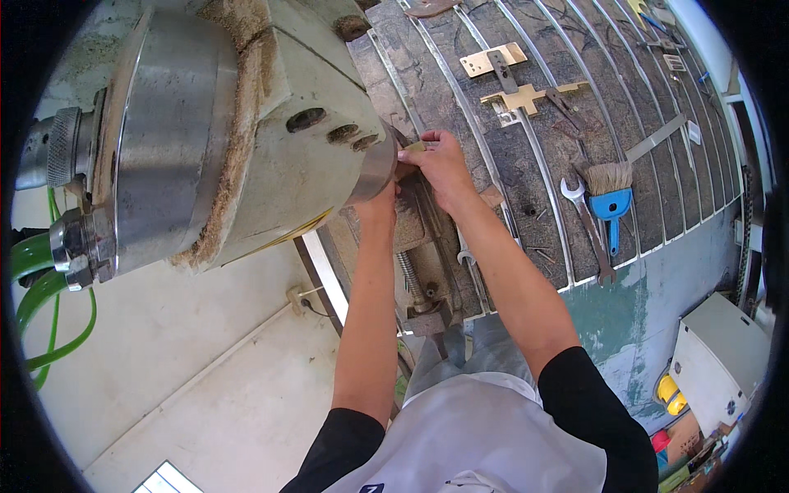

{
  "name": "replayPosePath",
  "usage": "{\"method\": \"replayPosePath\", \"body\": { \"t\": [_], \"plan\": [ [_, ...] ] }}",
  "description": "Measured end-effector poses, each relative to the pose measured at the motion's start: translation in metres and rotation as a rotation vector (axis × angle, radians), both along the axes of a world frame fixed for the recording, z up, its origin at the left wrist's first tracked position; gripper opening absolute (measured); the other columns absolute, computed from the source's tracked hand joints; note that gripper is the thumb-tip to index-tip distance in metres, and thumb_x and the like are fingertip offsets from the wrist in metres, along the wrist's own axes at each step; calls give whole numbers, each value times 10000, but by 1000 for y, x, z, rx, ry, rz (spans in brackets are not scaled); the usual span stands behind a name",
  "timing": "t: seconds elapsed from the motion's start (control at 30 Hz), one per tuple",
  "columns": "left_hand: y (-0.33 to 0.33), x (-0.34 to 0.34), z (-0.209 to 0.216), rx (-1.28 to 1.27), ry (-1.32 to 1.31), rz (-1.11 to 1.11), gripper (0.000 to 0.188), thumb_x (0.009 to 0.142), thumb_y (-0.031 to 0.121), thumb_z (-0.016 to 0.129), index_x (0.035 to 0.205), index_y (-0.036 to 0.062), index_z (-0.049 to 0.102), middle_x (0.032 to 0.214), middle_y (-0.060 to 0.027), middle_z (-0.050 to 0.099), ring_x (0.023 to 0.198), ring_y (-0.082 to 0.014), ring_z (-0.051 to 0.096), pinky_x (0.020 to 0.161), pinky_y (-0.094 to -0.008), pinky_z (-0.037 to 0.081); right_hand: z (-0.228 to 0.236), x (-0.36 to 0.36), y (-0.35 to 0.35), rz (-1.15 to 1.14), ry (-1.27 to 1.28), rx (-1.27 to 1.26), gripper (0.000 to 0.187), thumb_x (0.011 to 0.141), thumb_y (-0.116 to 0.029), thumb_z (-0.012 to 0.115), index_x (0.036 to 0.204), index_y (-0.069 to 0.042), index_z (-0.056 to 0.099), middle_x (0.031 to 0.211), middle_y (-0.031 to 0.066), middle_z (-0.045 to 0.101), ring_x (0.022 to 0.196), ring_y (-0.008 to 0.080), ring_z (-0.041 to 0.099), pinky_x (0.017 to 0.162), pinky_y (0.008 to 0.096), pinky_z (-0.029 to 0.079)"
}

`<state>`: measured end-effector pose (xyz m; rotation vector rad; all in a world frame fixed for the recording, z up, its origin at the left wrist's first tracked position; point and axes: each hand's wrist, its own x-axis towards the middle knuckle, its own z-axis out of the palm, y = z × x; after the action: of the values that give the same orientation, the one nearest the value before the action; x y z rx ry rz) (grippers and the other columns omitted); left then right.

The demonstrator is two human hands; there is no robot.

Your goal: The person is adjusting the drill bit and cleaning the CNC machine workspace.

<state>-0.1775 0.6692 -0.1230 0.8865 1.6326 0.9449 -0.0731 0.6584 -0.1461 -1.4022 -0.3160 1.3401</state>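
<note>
My right hand [446, 171] is closed, with thumb and fingers pinching a small brass-coloured flat piece [417, 149]. It is beside the round metal disc at the lower end of the large machine head [316, 156]. My left hand [380, 203] reaches up close to the right one. The disc covers most of its fingers, so what they hold is hidden. Both hands are above a machine vise [431, 319] with a threaded screw [408, 275], which lies on the slotted machine table [542, 177].
On the table right of my hands lie an open-ended wrench [585, 226], a blue-handled brush [610, 205], brass-coloured plates [519, 100] and a steel strip [655, 138]. Another wrench [466, 253] lies beside the vise. Green hoses [37, 292] hang from the machine at left.
</note>
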Motion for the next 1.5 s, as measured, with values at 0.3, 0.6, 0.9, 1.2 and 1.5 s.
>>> {"method": "replayPosePath", "body": {
  "t": [0.3, 0.6, 0.9, 1.2, 1.5],
  "plan": [
    [-13, 5, 19, 70, 216, -130, 139, 818, 85, 665, 823, -18, 572, 679, -84, 592, 416, -139, 517, 370, -288, 390, -4, -3, 2, 4, -104, -27, 571, 640, -19, 765, 1112, 43, 448, 1014, 142, 551, 905, 210, 574, 776, 315, 481],
    [-85, -32, 57, 504, 544, -280, 151, 805, -1, 600, 953, -24, 609, 750, -163, 619, 600, -243, 622, 563, -326, 474, -15, -4, 2, -70, -197, -65, 575, 554, -79, 811, 1031, 28, 507, 982, 153, 573, 894, 242, 575, 763, 343, 478],
    [-180, 18, 18, 384, 343, -769, 122, 763, 0, 607, 879, -37, 608, 796, -227, 615, 751, -387, 610, 681, -452, 490, 0, -1, 18, 32, -172, -101, 447, 560, 19, 771, 936, 55, 530, 900, 141, 584, 818, 238, 584, 701, 366, 479],
    [-170, 59, -13, 31, 523, -398, 247, 757, 16, 596, 981, -79, 556, 913, -280, 582, 815, -461, 597, 722, -499, 495, -8, 20, 21, 201, 40, -29, 230, 625, 68, 733, 764, 24, 555, 808, 133, 599, 714, 233, 610, 630, 360, 489],
    [-154, 79, -31, -66, 841, -294, 207, 779, 52, 609, 956, -18, 526, 1004, -211, 557, 780, -392, 644, 679, -448, 549, -6, 25, 28, 327, 14, 16, 196, 676, 75, 712, 774, 32, 548, 767, 117, 578, 660, 229, 589, 605, 363, 501]
  ]
}}
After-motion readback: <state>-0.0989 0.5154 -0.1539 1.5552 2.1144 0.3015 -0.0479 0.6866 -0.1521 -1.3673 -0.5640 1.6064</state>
